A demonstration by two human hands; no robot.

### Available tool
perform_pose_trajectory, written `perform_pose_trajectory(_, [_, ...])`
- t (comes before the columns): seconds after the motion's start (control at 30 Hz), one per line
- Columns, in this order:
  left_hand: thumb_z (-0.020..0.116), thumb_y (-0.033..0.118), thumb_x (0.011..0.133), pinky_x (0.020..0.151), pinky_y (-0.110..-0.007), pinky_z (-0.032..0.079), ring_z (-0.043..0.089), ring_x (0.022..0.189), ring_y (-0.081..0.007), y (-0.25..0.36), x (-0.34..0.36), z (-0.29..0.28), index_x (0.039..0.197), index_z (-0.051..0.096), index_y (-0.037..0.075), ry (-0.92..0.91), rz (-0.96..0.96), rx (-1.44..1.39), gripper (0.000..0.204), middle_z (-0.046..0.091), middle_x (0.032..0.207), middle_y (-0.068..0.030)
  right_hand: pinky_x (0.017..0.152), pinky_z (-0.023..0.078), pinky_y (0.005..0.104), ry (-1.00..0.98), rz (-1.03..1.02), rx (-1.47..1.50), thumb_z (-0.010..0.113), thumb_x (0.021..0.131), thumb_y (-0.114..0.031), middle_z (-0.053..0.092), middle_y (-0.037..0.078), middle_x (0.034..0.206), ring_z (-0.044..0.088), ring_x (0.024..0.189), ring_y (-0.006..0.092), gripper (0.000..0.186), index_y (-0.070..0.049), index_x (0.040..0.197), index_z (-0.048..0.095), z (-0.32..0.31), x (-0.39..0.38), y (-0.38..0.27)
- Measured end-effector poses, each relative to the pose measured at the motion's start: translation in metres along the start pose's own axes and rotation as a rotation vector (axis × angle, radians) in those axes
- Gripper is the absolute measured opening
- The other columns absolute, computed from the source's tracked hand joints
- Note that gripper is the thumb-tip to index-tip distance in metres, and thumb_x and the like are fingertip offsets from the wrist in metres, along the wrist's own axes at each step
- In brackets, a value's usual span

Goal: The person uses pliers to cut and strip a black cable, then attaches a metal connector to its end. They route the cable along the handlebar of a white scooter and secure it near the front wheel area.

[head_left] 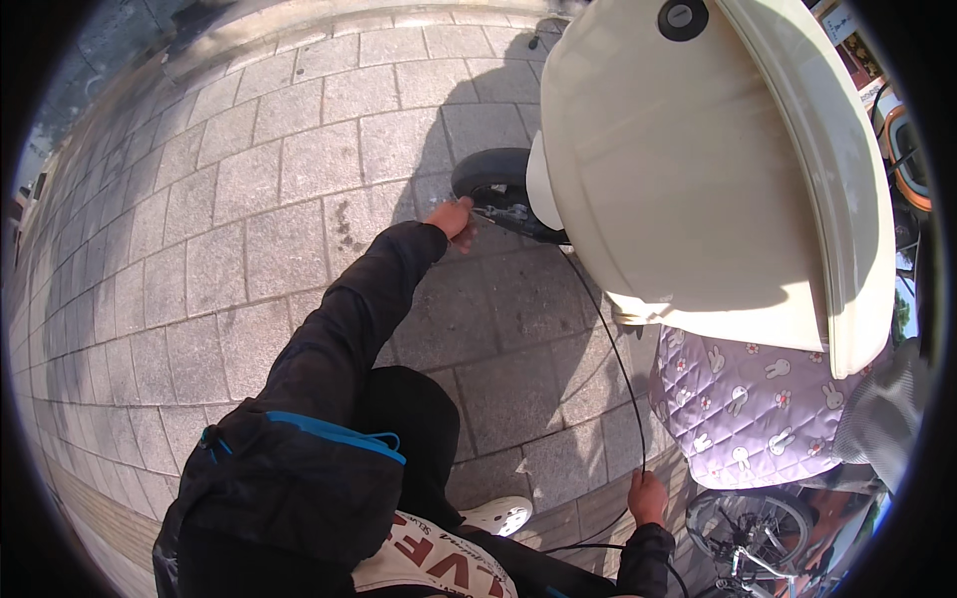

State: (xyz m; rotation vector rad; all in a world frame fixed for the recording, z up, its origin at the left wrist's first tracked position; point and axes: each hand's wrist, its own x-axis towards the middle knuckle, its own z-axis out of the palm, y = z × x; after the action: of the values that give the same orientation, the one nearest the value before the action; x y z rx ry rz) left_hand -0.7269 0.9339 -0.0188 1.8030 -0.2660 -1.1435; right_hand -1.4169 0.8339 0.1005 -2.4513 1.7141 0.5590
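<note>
Out in front, my left hand [454,221] reaches to the wheel [488,167] of a cream scooter [688,189]. Its fingers are closed by the metal linkage [503,213] at the hub. What they grip there is too small to make out. Lower right, my right hand [646,498] is closed around a thin black cable [626,379]. From that hand the cable runs up in a slack curve to the underside of the scooter near the wheel. More black cable lies across beside my right wrist, over my leg.
A lilac quilted cover [753,409] with rabbit prints hangs from the scooter at right. Behind my right hand stands a bicycle wheel [743,533]. Grey stone paving [239,249] stretches to the left up to a kerb. My white clog [498,515] rests on it.
</note>
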Motion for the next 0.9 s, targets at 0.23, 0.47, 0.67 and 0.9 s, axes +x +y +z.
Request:
perform_pose_trajectory(0.23, [0.04,0.051,0.108,0.064,-0.049,0.059,0.075,0.071,-0.0338,-0.027,0.027,0.012,0.09,0.065,-0.005,0.4,0.205,0.005,0.064,0.073,0.086,-0.0224,0.079,0.05,0.062,-0.011,-0.012,-0.047,0.051,0.105,-0.042,0.072,0.028,0.091,0.068,0.09,0.0508,0.045,-0.002,0.095,0.069,0.01,0.003,0.009])
perform_pose_trajectory(0.47, [0.043,0.049,0.106,0.084,-0.056,0.055,0.072,0.089,-0.0463,-0.018,0.002,0.012,0.099,0.07,-0.001,0.524,0.47,0.593,0.057,0.073,0.093,-0.0287,0.079,0.05,0.0619,0.004,-0.01,-0.043,0.051,0.105,-0.043,0.071,0.028,0.089,0.068,0.089,0.0515,0.046,-0.002,0.093,0.069,0.011,0.0,0.01])
perform_pose_trajectory(0.67, [0.04,0.047,0.108,0.08,-0.055,0.058,0.073,0.085,-0.0445,-0.006,-0.014,0.016,0.095,0.069,-0.004,0.407,0.489,0.757,0.06,0.074,0.092,-0.0267,0.081,0.05,0.0615,-0.007,-0.018,-0.036,0.05,0.105,-0.043,0.072,0.028,0.092,0.067,0.093,0.051,0.046,-0.002,0.095,0.069,0.007,0.001,0.007])
perform_pose_trajectory(0.9, [0.043,0.051,0.108,0.047,-0.041,0.06,0.071,0.063,-0.0321,-0.027,0.026,0.01,0.09,0.064,-0.007,0.072,-0.009,-0.289,0.064,0.07,0.08,-0.017,0.082,0.05,0.0611,-0.016,0.002,-0.027,0.049,0.105,-0.043,0.071,0.027,0.093,0.067,0.094,0.05,0.046,-0.003,0.095,0.069,0.006,0.0,0.008])
